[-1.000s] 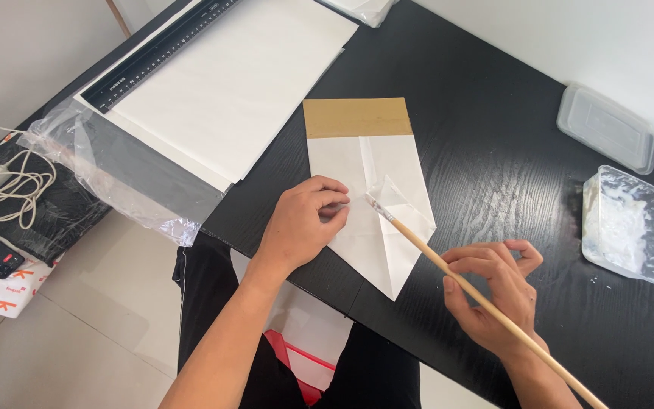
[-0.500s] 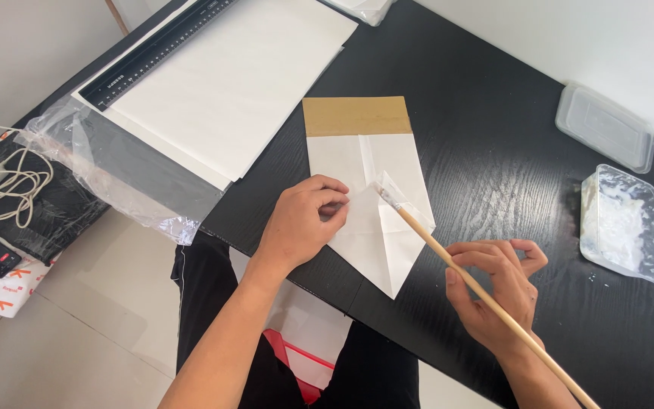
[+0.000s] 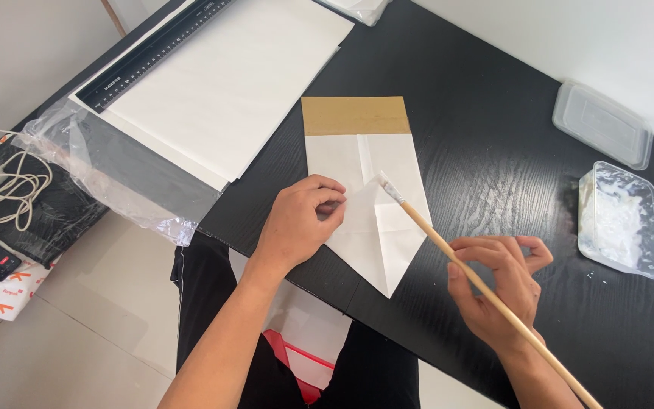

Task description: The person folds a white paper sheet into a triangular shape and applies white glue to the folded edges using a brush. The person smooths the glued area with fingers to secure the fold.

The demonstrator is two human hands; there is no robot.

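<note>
Paper [image 3: 361, 204], folded to a point, lies on our black table [image 3: 493, 129] near its front edge.

Going down in size: our left hand [image 3: 297, 223] presses its curled fingers on the paper's left fold; our right hand [image 3: 497, 284] is closed around a long wooden brush [image 3: 486, 291], whose bristle tip touches the paper's centre crease; a clear tray [image 3: 621, 220] of white paste sits well right.

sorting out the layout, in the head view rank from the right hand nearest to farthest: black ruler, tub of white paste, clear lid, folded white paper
From the right hand:
1. Folded white paper, just to its left.
2. Tub of white paste, to its right, near the table edge.
3. Clear lid, beyond the tub, farther back.
4. Black ruler, far left corner.
</note>
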